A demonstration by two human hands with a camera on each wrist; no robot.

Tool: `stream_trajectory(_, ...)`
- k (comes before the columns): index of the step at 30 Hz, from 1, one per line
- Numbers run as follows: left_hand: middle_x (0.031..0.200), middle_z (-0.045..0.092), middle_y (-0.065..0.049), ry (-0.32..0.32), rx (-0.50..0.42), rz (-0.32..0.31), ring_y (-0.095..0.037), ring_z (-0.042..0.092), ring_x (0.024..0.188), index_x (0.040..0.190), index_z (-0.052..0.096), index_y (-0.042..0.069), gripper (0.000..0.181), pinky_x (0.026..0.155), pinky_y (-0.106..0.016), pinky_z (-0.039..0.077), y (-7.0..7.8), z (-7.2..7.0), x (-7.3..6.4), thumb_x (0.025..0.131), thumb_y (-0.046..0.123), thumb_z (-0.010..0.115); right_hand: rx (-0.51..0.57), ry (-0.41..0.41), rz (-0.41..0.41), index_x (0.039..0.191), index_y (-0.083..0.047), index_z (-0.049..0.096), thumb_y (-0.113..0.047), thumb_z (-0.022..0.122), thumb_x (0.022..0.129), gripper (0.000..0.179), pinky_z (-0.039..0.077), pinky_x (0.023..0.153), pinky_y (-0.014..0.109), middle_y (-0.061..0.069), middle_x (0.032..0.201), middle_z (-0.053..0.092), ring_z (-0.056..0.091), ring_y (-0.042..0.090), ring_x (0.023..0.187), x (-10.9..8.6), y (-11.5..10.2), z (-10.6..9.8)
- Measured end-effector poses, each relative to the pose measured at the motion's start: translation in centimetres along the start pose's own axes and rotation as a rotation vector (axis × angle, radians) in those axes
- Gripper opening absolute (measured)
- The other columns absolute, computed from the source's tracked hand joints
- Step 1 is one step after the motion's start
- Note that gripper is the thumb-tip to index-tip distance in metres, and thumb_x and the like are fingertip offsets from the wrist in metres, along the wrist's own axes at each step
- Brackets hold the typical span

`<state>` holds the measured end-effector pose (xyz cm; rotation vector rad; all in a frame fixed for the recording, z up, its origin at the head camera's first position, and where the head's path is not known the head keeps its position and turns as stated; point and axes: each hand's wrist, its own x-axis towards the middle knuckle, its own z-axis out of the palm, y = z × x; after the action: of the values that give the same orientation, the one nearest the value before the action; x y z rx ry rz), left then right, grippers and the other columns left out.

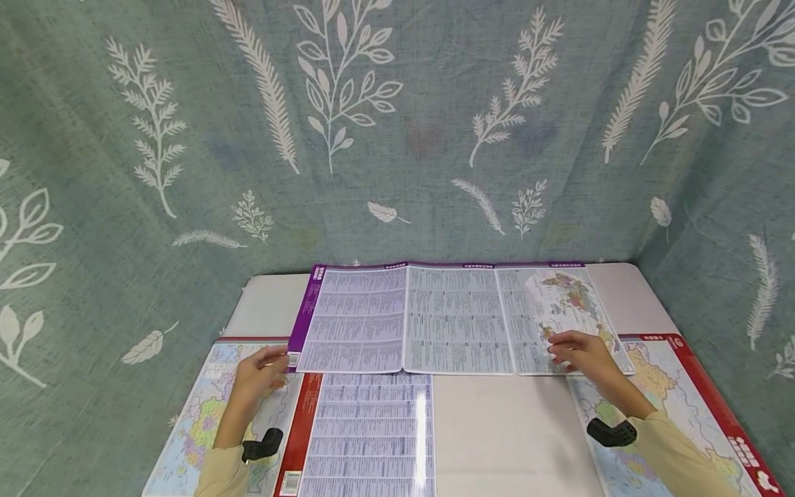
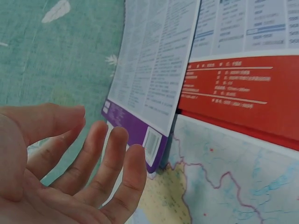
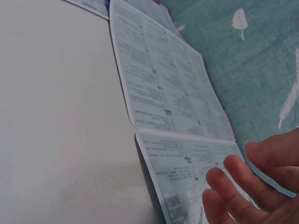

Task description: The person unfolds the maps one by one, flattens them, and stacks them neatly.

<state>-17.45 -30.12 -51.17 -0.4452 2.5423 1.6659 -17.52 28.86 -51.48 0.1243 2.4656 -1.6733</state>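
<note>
A folding map (image 1: 450, 321) with a purple left border lies spread across the back of the table. Its panels carry dense text, and a small world map (image 1: 571, 297) is printed on the right one. My left hand (image 1: 254, 379) is beside the lower left corner, fingers loosely bent and holding nothing; the left wrist view shows it near the purple strip (image 2: 133, 130) with its barcode. Over the right panel is my right hand (image 1: 584, 355), fingers relaxed and nothing gripped. Whether its fingertips touch the panel (image 3: 182, 170), I cannot tell.
A red-bordered sheet of text (image 1: 373, 435) lies in front, overlapped by the purple-edged map. Coloured maps lie at the left (image 1: 205, 414) and right (image 1: 671, 393). White tabletop (image 1: 515, 442) shows between them. A green leaf-patterned cloth (image 1: 422, 138) hangs behind and at the sides.
</note>
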Motion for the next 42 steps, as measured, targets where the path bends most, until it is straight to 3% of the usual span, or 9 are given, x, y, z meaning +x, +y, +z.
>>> stream_trajectory(13, 0.120, 0.057, -0.024, -0.037, 0.004, 0.016, -0.032, 0.061, 0.099, 0.131, 0.051, -0.002, 0.045, 0.074, -0.037, 0.056, -0.7, 0.3, -1.6, 0.095, 0.024, 0.058, 0.027, -0.031, 0.038, 0.115, 0.011, 0.058, -0.009, 0.061, 0.090, 0.032, 0.054, 0.065, 0.034, 0.015, 0.099, 0.067, 0.064, 0.028, 0.081, -0.5, -1.3, 2.6)
stream_trajectory(20, 0.120, 0.057, -0.023, -0.049, 0.010, -0.033, -0.031, 0.061, 0.100, 0.131, 0.052, 0.001, 0.042, 0.072, -0.034, 0.056, -0.5, 0.9, -2.6, 0.095, 0.023, 0.058, 0.060, -0.053, 0.070, 0.111, 0.010, 0.060, -0.006, 0.063, 0.088, 0.028, 0.053, 0.062, 0.035, 0.016, 0.096, 0.066, 0.062, 0.023, 0.077, -0.7, -1.5, 4.4)
stream_trajectory(27, 0.118, 0.059, -0.019, -0.048, 0.023, -0.045, -0.030, 0.061, 0.099, 0.129, 0.054, 0.001, 0.042, 0.073, -0.038, 0.056, -0.4, 1.8, -3.5, 0.094, 0.024, 0.060, 0.094, -0.093, 0.067, 0.109, 0.010, 0.059, -0.004, 0.060, 0.088, 0.025, 0.053, 0.061, 0.036, 0.017, 0.096, 0.067, 0.064, 0.027, 0.077, -1.1, -1.3, 5.7)
stream_trajectory(37, 0.113, 0.058, -0.020, -0.037, -0.064, -0.074, -0.032, 0.062, 0.098, 0.126, 0.055, -0.002, 0.036, 0.072, -0.040, 0.056, -1.4, 3.1, -5.1, 0.093, 0.013, 0.059, 0.136, -0.123, 0.076, 0.106, 0.010, 0.060, -0.004, 0.062, 0.088, 0.023, 0.054, 0.059, 0.038, 0.019, 0.093, 0.067, 0.063, 0.028, 0.075, -1.5, -1.0, 8.0)
stream_trajectory(42, 0.112, 0.059, -0.019, -0.027, -0.032, -0.085, -0.029, 0.063, 0.095, 0.125, 0.056, -0.001, 0.036, 0.070, -0.037, 0.057, -2.0, 3.4, -5.8, 0.092, 0.013, 0.060, 0.178, -0.156, 0.069, 0.108, 0.012, 0.059, -0.002, 0.060, 0.088, 0.024, 0.054, 0.058, 0.039, 0.021, 0.094, 0.066, 0.064, 0.029, 0.075, -1.7, -0.9, 9.4)
